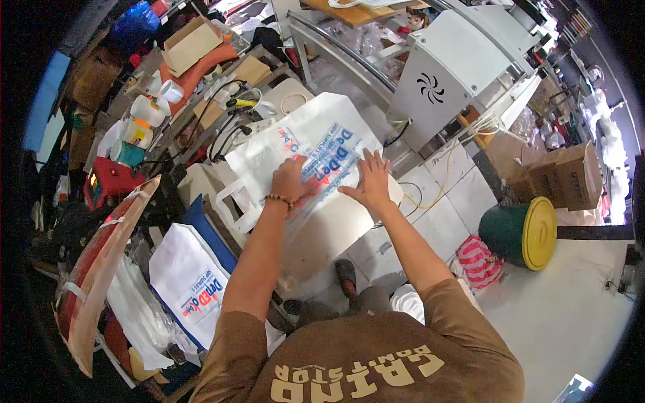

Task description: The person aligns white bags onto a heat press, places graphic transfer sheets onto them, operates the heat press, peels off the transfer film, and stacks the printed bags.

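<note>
A white tote bag (pixel 316 111) with blue and red lettering lies across a pale flat board (pixel 336 232), its handle loop (pixel 232 205) hanging at the left side. Over its lower part lies what looks like a clear film (pixel 306 195) printed with similar lettering, so the print appears doubled. My left hand (pixel 289 181), with a beaded bracelet at the wrist, has its fingers bent together at the film's left part. Spread flat, my right hand (pixel 371 181) rests on the right side of the bag and film. Another printed white bag (pixel 191 275) lies at lower left.
A white machine housing (pixel 437 87) with a vent stands at upper right. Cables and rolls of tape (pixel 148 111) crowd the left bench. A green bin with a yellow lid (pixel 539 233) and cardboard boxes (pixel 564 176) stand right. A red-striped bag (pixel 479 262) lies on the floor.
</note>
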`<state>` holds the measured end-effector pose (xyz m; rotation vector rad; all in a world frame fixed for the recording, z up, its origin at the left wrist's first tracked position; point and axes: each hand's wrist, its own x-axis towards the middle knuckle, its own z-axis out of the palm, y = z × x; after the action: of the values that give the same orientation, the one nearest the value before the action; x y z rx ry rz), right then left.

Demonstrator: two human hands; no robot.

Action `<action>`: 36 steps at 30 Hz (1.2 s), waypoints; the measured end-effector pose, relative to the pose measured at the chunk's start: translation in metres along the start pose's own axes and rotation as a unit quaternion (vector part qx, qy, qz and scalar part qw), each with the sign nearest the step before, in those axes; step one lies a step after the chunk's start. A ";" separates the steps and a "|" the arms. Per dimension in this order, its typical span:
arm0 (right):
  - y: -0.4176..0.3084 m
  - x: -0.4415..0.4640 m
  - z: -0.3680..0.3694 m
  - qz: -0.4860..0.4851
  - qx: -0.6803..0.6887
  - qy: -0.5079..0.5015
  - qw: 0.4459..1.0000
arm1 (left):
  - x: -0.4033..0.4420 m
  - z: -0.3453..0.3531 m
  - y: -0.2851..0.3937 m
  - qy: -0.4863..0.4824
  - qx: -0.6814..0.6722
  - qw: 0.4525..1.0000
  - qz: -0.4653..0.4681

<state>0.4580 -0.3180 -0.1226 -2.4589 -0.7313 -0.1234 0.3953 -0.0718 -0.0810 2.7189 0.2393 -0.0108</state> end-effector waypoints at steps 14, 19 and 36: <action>0.004 -0.011 -0.007 0.019 -0.009 -0.081 0.996 | -0.011 0.005 -0.014 0.006 -0.017 0.999 0.033; 0.002 -0.015 -0.015 0.027 0.055 -0.057 0.996 | -0.027 -0.009 0.005 0.089 0.021 0.995 0.050; -0.188 -0.149 -0.018 -0.097 0.358 -0.139 0.918 | -0.316 -0.088 0.052 0.091 -0.232 0.968 -0.042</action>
<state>0.2339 -0.2686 -0.0497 -1.7110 -0.9390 0.3690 0.0901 -0.1358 0.0333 2.2419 0.3603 0.2410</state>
